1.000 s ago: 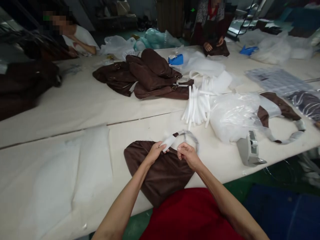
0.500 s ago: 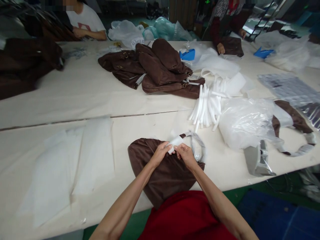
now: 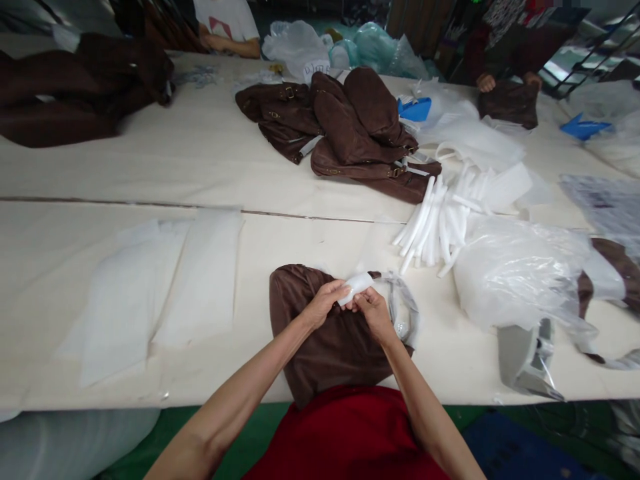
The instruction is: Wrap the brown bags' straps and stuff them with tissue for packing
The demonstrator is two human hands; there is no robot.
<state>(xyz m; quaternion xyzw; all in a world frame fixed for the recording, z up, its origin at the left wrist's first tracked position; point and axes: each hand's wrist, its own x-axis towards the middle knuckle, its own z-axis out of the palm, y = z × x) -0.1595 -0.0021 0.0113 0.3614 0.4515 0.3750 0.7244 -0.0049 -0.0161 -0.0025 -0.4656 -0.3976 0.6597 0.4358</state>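
Head cam view, going left to right across the cream-covered worktable [image 3: 115,177]:

1. Upper left, a heap of dark brown bags [image 3: 75,93] is lying at the table's far side, and a person in a white T-shirt [image 3: 225,20] is leaning in just past it.

2. Left of center, two flat white sheets [image 3: 150,293] are lying on the table, near the person's left arm.

3. Bottom center, the left hand [image 3: 325,305] is pinching a white foam sleeve [image 3: 356,288] between thumb and fingers, so that grip is closed. The right hand [image 3: 375,317] is closing on the sleeve's lower end, fingers curled in, so both hands are gripping it.

4. A brown bag [image 3: 325,340] is lying folded right under the hands, and its strap [image 3: 403,310], wrapped in clear plastic, is looping off to the right. Looks to me like the step in hand is fitting the foam around the strap, and the next move seems to call for a steady pinch so it doesn't slip.

5. Top center, a stack of brown bags [image 3: 350,127] is sitting beside a blue tape dispenser [image 3: 414,109].

6. Further right, a bundle of white foam tubes [image 3: 437,223] is lying next to a clear plastic bag [image 3: 515,273].

7. Upper right, a co-worker's hand [image 3: 485,82] is resting on a small brown bag [image 3: 507,103].
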